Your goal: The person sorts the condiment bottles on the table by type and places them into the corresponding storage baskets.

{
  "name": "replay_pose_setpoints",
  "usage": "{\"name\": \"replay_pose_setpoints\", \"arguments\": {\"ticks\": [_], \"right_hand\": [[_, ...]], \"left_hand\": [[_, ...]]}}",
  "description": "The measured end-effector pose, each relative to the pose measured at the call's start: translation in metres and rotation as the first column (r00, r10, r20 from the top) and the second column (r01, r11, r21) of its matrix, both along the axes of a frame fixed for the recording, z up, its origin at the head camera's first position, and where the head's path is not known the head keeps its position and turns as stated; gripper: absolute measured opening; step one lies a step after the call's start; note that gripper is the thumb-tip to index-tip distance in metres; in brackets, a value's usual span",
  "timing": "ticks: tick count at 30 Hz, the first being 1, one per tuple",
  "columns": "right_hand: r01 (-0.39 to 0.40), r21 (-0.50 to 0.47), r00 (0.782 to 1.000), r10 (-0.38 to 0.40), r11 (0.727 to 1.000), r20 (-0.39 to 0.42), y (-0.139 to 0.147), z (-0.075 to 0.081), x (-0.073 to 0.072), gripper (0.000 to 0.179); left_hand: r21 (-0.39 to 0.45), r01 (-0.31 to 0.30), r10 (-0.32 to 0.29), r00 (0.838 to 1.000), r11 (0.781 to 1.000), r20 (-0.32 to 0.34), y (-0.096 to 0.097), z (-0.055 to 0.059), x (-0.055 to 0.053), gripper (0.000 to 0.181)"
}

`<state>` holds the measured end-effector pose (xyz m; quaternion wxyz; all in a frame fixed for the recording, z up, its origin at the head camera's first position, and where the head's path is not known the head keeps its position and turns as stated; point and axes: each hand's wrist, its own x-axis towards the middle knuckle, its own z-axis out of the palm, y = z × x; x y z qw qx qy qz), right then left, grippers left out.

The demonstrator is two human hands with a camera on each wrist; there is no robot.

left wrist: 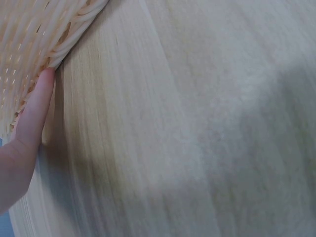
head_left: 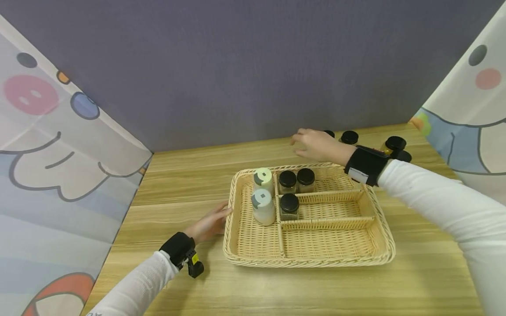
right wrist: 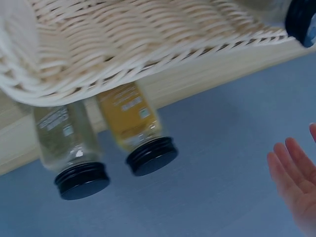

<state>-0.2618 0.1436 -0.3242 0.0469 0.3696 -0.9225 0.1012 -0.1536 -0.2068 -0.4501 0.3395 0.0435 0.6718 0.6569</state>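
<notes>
A wicker basket [head_left: 308,263] with woven dividers sits on the wooden table. Fingers of my left hand [head_left: 209,224] rest against its left side; in the left wrist view, an extended finger [left wrist: 35,106] meets the rim. Beyond the basket's back edge is my right hand [head_left: 314,144], fingers loosely bent with nothing in them. Two white bottles, one with a pale green top [head_left: 262,179], stand in the left compartment. Black-lidded jars fill part of the right side: two in the back section [head_left: 305,181] and one in the middle section [head_left: 289,206].
Several more black-lidded jars [head_left: 349,138] stand behind the basket at the back right, partly hidden by the right arm. The right wrist view shows one with yellow contents [right wrist: 129,116] beside a greenish one [right wrist: 69,138]. A grey-blue panel [head_left: 237,79] rises behind the table.
</notes>
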Motion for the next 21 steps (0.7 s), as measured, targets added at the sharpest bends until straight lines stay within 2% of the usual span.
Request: {"name": "replay_pose_setpoints", "arguments": {"ticks": [7,13,21], "right_hand": [[0.075,-0.014,0.994,-0.074,0.997,0.075,0.015,0.001,-0.013,0.026],[0.151,0.028,0.975,-0.153,0.988,0.161,0.026,-0.001,-0.022,0.031],[0.196,0.054,0.962,-0.203,0.979,0.183,0.035,-0.004,-0.033,0.032]], "left_hand": [[-0.003,0.001,-0.001,1.000,1.000,0.000,0.001,0.000,0.000,0.050],[-0.003,0.004,-0.005,1.000,1.000,-0.010,0.001,0.000,-0.001,0.049],[0.009,0.044,-0.043,0.998,0.999,-0.052,-0.002,-0.003,-0.001,0.053]]}}
